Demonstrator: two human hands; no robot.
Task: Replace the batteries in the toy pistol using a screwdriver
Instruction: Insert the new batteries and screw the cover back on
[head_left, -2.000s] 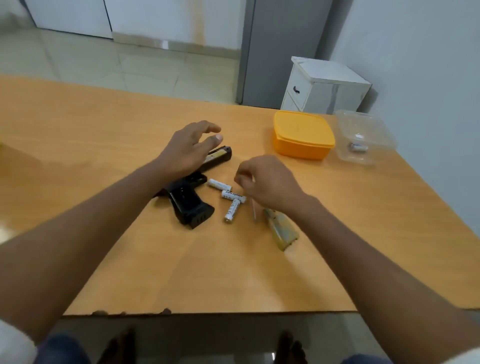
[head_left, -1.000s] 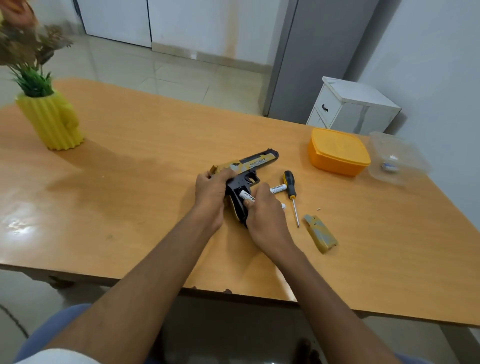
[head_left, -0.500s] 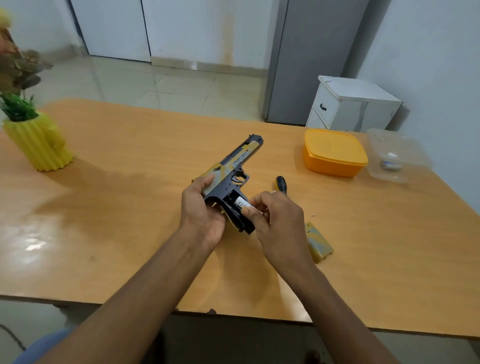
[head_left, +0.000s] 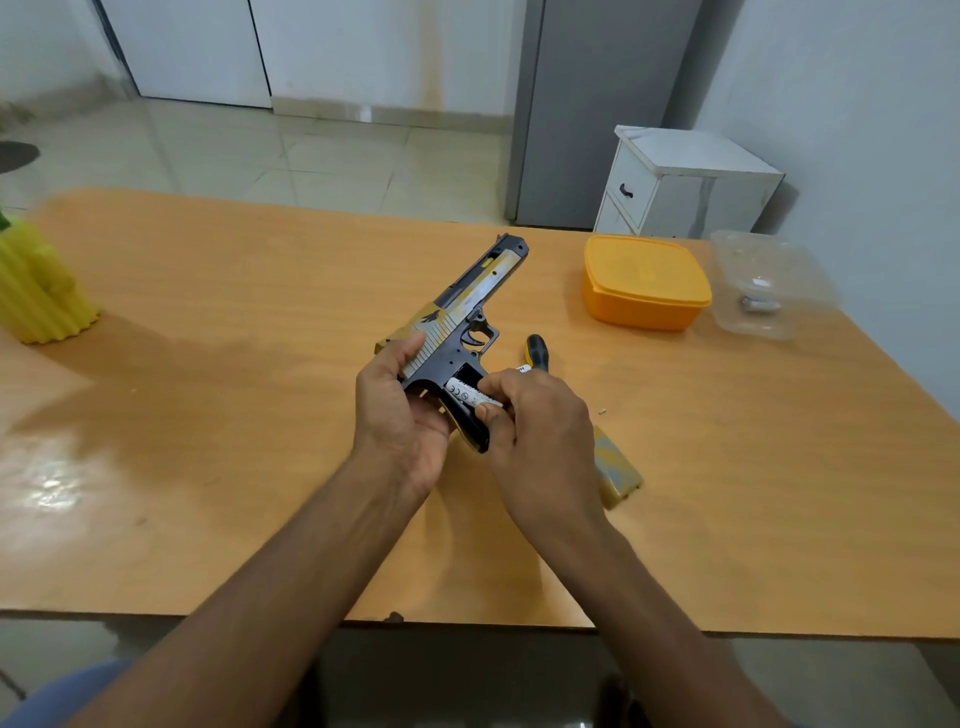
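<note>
Between both hands (head_left: 402, 415) (lifted): toy pistol (head_left: 457, 322), battery (head_left: 470, 397)

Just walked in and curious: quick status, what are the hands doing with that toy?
Left hand grips toy pistol. Right hand pinches battery at the open grip compartment. Cover and screwdriver on table. Nothing blocking.

Pistol (head_left: 457, 332) held above mid-table (head_left: 208, 415), barrel pointing far-right. Left hand (head_left: 400, 415) at its rear; right hand (head_left: 535, 415) right of grip, holding battery (head_left: 470, 399) at the grip opening. Screwdriver (head_left: 537, 349) just beyond right hand; cover (head_left: 615, 467) near-right. Box (head_left: 644, 280) and tub (head_left: 769, 283) far right; pot (head_left: 36, 291) far left.
</note>
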